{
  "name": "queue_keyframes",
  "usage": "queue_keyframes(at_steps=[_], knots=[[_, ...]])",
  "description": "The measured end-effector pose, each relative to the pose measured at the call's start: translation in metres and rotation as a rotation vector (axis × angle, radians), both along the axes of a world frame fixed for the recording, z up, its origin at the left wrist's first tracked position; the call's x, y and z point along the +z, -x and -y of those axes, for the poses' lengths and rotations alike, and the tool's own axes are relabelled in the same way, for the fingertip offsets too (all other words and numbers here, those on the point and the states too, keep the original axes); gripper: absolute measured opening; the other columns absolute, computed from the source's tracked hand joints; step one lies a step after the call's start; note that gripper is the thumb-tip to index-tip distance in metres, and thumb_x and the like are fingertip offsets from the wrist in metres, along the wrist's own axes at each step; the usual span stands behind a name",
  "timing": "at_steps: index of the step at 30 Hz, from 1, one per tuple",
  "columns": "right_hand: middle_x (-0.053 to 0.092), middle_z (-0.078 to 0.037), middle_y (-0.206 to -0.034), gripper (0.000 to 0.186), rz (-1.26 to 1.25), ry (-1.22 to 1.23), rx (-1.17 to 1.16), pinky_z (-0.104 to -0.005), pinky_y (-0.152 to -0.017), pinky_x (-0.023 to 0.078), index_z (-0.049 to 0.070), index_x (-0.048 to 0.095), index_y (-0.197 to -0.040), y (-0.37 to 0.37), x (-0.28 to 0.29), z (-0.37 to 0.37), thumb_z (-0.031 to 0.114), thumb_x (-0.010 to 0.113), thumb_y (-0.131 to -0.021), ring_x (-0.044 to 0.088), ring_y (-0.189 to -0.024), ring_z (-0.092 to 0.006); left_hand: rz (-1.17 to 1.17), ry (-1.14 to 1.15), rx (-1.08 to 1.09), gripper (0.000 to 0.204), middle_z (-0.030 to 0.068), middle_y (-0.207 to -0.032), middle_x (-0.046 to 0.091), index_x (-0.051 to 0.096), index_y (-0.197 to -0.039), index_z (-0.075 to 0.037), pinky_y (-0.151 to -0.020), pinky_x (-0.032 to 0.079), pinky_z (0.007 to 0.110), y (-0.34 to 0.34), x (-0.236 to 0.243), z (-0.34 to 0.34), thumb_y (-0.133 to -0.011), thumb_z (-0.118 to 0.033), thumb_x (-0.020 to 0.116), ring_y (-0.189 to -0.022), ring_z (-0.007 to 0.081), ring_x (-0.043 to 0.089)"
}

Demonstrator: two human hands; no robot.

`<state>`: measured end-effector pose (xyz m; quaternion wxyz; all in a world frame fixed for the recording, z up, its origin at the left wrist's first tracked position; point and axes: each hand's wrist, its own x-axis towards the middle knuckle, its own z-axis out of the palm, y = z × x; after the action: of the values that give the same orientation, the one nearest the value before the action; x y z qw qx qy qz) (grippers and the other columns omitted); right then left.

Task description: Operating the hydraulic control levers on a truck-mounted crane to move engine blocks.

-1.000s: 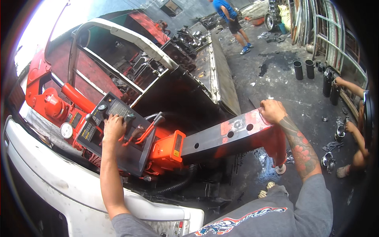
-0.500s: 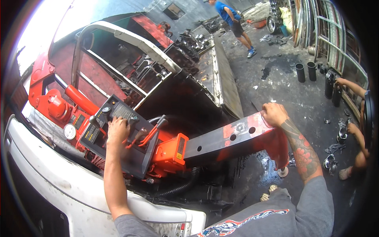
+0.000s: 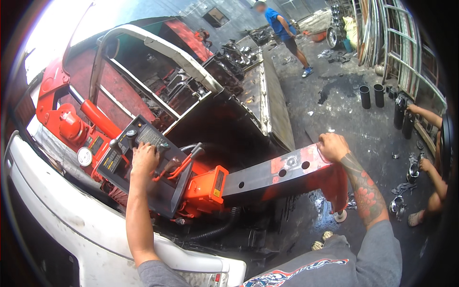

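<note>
My left hand (image 3: 145, 158) is closed over a lever on the black control panel (image 3: 165, 203) of an orange-red truck crane. Its fingers partly hide that lever. Around it rise black-knobbed levers (image 3: 131, 136) and orange-red rods with black ends (image 3: 184, 162). At the right, my right hand (image 3: 333, 146) grips the outer end of a grey and red outrigger beam (image 3: 253, 177). Holes run along the beam's top, and its thumb side lies on the upper edge. Beneath that end, a red leg stands over a pale round foot (image 3: 340, 216).
A white truck cab (image 3: 62, 205) is at the lower left, and a truck bed (image 3: 267, 110) with metal parts lies ahead. At far right, a co-worker's hands (image 3: 423, 115) handle dark cylinders near loose parts. Another person in blue (image 3: 279, 24) stands farther off.
The view has shifted slightly, so the scene sits a little lower. The person in blue has changed stance. Both my hands stay on the lever and the beam.
</note>
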<state>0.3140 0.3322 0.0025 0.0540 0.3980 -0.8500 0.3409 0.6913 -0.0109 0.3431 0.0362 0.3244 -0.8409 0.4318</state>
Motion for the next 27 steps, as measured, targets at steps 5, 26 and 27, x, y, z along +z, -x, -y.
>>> queue_keyframes(at_steps=[5, 26, 27], knots=[[0.071, -0.019, -0.099, 0.029, 0.008, -0.004, 0.002, -0.0476, -0.088, 0.052, 0.005, 0.072, -0.098, -0.0017, 0.0033, -0.0012, 0.030, 0.061, -0.088, 0.067, -0.096, -0.0377, -0.001, 0.005, -0.012, 0.025, 0.0087, -0.107, 0.067, 0.072, -0.096, -0.006, -0.095, 0.046, 0.050, -0.0012, -0.0006, 0.0006, -0.089, -0.028, 0.062, -0.114, 0.0283, 0.056], [0.071, -0.020, -0.094, 0.027, 0.000, 0.021, -0.002, -0.0471, -0.085, 0.053, 0.005, 0.073, -0.097, -0.0003, -0.0002, 0.0003, 0.028, 0.062, -0.087, 0.068, -0.093, -0.0383, -0.009, 0.032, -0.022, 0.023, 0.0081, -0.102, 0.067, 0.073, -0.093, -0.006, -0.094, 0.047, 0.051, 0.0007, -0.0023, -0.0020, -0.089, -0.026, 0.062, -0.110, 0.0275, 0.058], [0.071, -0.020, -0.094, 0.027, -0.001, 0.014, -0.003, -0.0471, -0.085, 0.053, 0.005, 0.073, -0.097, -0.0004, 0.0000, 0.0002, 0.028, 0.062, -0.087, 0.068, -0.093, -0.0383, -0.010, 0.036, -0.029, 0.023, 0.0082, -0.102, 0.068, 0.073, -0.093, -0.006, -0.094, 0.047, 0.051, 0.0006, -0.0023, -0.0020, -0.089, -0.026, 0.062, -0.110, 0.0275, 0.058]])
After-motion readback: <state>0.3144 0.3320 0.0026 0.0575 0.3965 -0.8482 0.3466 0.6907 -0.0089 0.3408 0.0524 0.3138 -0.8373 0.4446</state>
